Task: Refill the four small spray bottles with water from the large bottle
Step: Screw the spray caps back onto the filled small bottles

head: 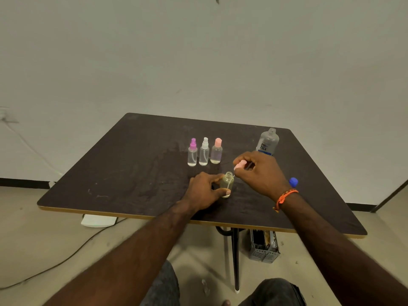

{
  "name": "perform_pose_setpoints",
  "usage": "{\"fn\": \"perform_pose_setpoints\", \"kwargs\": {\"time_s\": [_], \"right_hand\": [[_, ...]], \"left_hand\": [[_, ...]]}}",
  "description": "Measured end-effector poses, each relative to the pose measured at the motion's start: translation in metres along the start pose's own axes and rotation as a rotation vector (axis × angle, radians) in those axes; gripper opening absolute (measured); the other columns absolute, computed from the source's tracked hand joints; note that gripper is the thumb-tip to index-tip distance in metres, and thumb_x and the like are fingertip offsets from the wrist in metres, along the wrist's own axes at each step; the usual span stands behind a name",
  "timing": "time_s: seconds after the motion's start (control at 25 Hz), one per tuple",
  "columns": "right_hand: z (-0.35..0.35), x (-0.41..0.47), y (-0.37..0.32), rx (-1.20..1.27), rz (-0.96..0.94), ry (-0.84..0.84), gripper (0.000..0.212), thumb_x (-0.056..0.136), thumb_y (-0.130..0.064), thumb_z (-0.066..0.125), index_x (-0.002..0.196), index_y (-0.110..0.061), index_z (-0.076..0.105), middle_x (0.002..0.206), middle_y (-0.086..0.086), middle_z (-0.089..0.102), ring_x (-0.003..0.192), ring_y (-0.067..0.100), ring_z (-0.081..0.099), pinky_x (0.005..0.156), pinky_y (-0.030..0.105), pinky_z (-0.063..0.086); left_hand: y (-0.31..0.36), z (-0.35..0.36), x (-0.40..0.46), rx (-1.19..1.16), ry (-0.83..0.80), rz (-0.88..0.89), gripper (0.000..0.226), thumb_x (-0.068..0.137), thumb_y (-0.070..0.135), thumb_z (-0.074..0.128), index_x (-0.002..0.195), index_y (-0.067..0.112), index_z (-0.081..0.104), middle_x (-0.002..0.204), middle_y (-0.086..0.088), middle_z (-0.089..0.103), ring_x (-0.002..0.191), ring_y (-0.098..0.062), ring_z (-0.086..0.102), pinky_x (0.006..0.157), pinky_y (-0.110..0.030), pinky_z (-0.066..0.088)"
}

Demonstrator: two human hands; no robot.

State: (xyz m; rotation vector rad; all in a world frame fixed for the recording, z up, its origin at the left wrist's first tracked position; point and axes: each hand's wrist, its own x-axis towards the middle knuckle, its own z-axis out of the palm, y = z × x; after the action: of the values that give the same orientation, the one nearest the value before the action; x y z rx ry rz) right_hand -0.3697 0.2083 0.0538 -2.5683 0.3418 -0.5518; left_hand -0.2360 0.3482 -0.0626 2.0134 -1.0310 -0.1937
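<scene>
Three small clear spray bottles stand in a row on the dark table [123, 173]: one with a purple top [192, 153], one with a white top [204, 151], one with a pink cap [216, 151]. A fourth small bottle [227, 184] stands uncapped nearer me, and my left hand [205, 191] grips it between thumb and fingers. Just above its neck my right hand [260, 171] holds a pink spray top [239, 165] whose thin tube reaches down into the bottle. The large clear bottle [267, 142] with a blue label stands uncapped at the back right. Its blue cap [293, 182] lies behind my right wrist.
A wall rises right behind the table. On the floor under the table sit a grey perforated basket [263, 246], a white flat device [98, 220] with a cable, and the table's black leg [235, 257]. My knees show at the bottom edge.
</scene>
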Motion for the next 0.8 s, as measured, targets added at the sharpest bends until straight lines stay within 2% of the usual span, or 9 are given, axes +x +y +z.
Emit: {"fn": "perform_pose_setpoints", "kwargs": {"time_s": [0.08,0.16,0.24,0.36,0.56,0.68,0.8], "right_hand": [[0.003,0.001,0.0,-0.02,0.002,-0.021,0.017,0.084,-0.029,0.069,0.1,-0.026,0.071,0.104,-0.004,0.068,0.092,0.009,0.06,0.088,0.031,0.053],[-0.002,0.004,-0.005,0.007,-0.02,0.077,0.017,0.082,-0.033,0.065,0.096,-0.027,0.072,0.099,-0.006,0.069,0.088,0.008,0.061,0.082,0.033,0.055],[-0.011,0.009,-0.013,0.054,-0.055,0.201,0.026,0.078,-0.041,0.056,0.091,-0.026,0.073,0.094,-0.009,0.069,0.084,0.008,0.062,0.075,0.032,0.055],[-0.017,0.016,-0.021,0.079,-0.101,0.264,0.031,0.078,-0.042,0.053,0.092,-0.023,0.074,0.092,-0.009,0.068,0.082,0.008,0.061,0.071,0.026,0.052],[0.004,0.016,-0.011,-0.003,-0.042,0.053,0.017,0.083,-0.029,0.066,0.097,-0.023,0.074,0.096,-0.005,0.067,0.086,0.009,0.06,0.078,0.03,0.052],[0.02,0.016,0.001,-0.07,0.016,-0.13,0.024,0.086,-0.024,0.07,0.109,-0.022,0.072,0.109,-0.002,0.065,0.096,0.011,0.059,0.087,0.029,0.051],[0.03,0.016,0.01,-0.071,0.061,-0.179,0.028,0.088,-0.027,0.072,0.115,-0.021,0.07,0.112,-0.001,0.065,0.098,0.012,0.059,0.088,0.03,0.05]], "left_hand": [[0.0,0.001,-0.001,0.001,-0.013,0.002,0.055,0.083,0.056,0.077,0.135,0.044,0.063,0.113,0.02,0.077,0.105,-0.001,0.068,0.107,-0.054,0.05],[0.0,0.0,-0.001,-0.008,-0.019,0.003,0.057,0.083,0.058,0.075,0.136,0.048,0.058,0.114,0.022,0.076,0.107,0.0,0.068,0.109,-0.056,0.047],[0.0,-0.001,-0.001,0.005,-0.02,0.02,0.054,0.083,0.059,0.074,0.134,0.052,0.058,0.111,0.026,0.075,0.105,0.002,0.068,0.108,-0.056,0.047],[-0.001,-0.001,0.0,0.005,-0.02,0.024,0.053,0.085,0.056,0.076,0.134,0.048,0.06,0.108,0.024,0.076,0.101,0.001,0.068,0.107,-0.055,0.048],[-0.001,0.0,-0.002,0.016,-0.01,0.019,0.054,0.084,0.056,0.077,0.134,0.047,0.061,0.1,0.027,0.075,0.096,0.002,0.068,0.106,-0.057,0.048],[-0.003,0.0,0.0,0.045,-0.022,0.041,0.053,0.083,0.06,0.073,0.133,0.047,0.062,0.094,0.026,0.075,0.09,0.002,0.069,0.102,-0.055,0.051],[-0.001,-0.001,-0.001,0.057,-0.018,0.033,0.047,0.087,0.052,0.078,0.132,0.041,0.067,0.091,0.019,0.075,0.086,0.0,0.067,0.102,-0.053,0.05]]}}
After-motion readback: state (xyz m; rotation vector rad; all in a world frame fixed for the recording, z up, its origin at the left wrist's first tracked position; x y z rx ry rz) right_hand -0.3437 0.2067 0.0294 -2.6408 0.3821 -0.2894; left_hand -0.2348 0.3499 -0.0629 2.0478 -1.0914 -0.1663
